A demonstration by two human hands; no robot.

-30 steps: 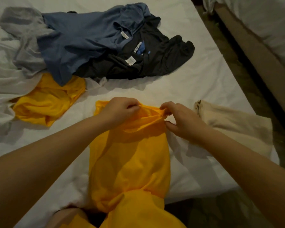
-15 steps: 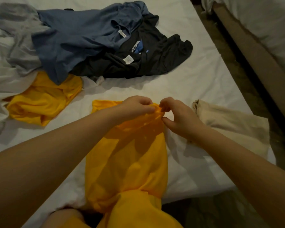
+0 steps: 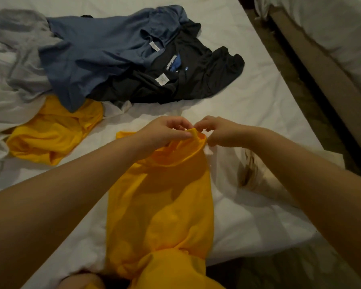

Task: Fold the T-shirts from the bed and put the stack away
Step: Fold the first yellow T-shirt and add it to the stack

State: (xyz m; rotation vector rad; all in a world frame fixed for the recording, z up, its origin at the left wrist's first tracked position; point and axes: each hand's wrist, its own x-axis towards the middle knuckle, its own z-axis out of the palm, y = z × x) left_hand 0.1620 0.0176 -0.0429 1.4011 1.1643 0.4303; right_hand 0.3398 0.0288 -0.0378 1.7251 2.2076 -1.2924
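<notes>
The fingers [image 3: 182, 133] of the left hand [image 3: 165, 132] are curled, and a small tab of the banded edge [image 3: 193, 146] of the yellow T-shirt [image 3: 161, 205] is pinched between them and the thumb. The right hand [image 3: 219, 132] is held just beside it, its fingers bent in the same way and closed on the same edge at its right end, though the exact contact is partly hidden by the knuckles. The two hands are nearly touching, and the edge is raised a little above the sheet.

From that edge the yellow T-shirt is laid in a long narrow band down the bed [image 3: 248, 105], towards its near side, where it is bunched. It is judged that the lengthwise folds are done on this garment and that the top end is being gathered and squared – the step before the cross fold. For the next move the pinched edge has to be kept level and the cloth carried over onto itself, with the layers kept from sliding apart.

Further out, a second yellow shirt [image 3: 50, 134], a blue shirt [image 3: 96, 53], a black shirt [image 3: 196, 74] and a grey shirt [image 3: 23, 49] are seen unfolded in a heap, well apart from the hands – so most of the task is judged to remain. A pale garment [image 3: 258, 178] is blurred at the right, and whether it is folded cannot be told
</notes>
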